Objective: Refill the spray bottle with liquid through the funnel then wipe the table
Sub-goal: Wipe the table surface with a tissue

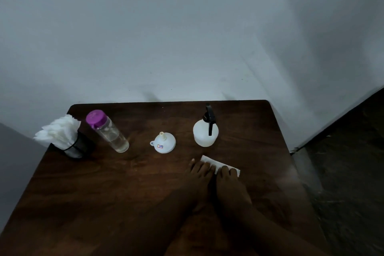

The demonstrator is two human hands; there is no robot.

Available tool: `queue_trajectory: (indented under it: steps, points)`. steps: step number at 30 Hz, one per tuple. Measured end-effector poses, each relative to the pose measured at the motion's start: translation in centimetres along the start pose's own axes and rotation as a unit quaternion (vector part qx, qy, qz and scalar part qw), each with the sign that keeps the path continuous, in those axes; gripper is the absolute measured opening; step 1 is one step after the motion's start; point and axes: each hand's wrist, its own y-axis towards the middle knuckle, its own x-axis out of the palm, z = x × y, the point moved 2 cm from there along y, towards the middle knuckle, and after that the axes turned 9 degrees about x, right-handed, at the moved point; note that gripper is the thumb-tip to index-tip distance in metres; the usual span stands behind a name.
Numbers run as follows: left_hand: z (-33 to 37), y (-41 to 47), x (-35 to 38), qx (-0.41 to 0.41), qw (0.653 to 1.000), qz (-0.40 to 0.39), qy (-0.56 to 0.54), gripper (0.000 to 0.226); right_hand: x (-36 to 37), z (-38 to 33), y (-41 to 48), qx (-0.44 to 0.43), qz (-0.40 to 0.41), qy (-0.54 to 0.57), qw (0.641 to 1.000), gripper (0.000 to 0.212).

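Dark wooden table (104,193), grey wall (187,27), dark floor (353,172)

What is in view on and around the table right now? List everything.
table: one, dark brown wood, against the wall
tissue holder: one, black mesh, far left corner of the table
tissues: a bunch, white, standing in the holder
clear bottle: one, purple cap, some clear liquid, right of the holder
funnel: one, white, spout up, mid-table
spray bottle: one, white with black trigger head on, right of the funnel
folded tissue: one, white, flat in front of the spray bottle
wall: pale grey, behind
floor: dark, right of the table
left hand: fingers straight, on the folded tissue
right hand: fingers straight, on the folded tissue
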Motion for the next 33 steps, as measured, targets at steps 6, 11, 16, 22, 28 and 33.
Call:
queue_trajectory:
  steps: [6,11,16,22,28,33]
  points:
    - [-3.6,-3.0,0.8,-0.005,1.0,0.007,0.004,0.083,-1.3,-4.3,0.1,0.002,0.027,0.015,1.0,0.034]
    - [-6.2,-5.9,1.3,-0.016,0.999,0.049,0.012,0.084,-2.5,-8.2,0.2,0.003,0.05,0.007,0.999,0.032]
    - [-8.2,-8.8,0.9,-0.041,0.999,0.032,0.003,0.075,-3.1,-11.6,0.6,-0.012,0.023,0.012,1.0,0.033]
    - [-11.2,-12.7,1.4,-0.066,0.997,0.033,0.005,0.072,-4.4,-15.9,1.5,-0.071,0.049,-0.04,0.995,0.046]
    - [-14.1,-16.3,1.9,-0.083,0.995,0.059,0.011,0.074,-4.6,-20.4,2.4,-0.098,0.049,-0.057,0.992,0.044]
    - [-16.3,-18.9,2.5,-0.099,0.991,0.094,-0.005,0.069,-5.4,-23.8,3.3,-0.124,0.042,-0.084,0.988,0.044]
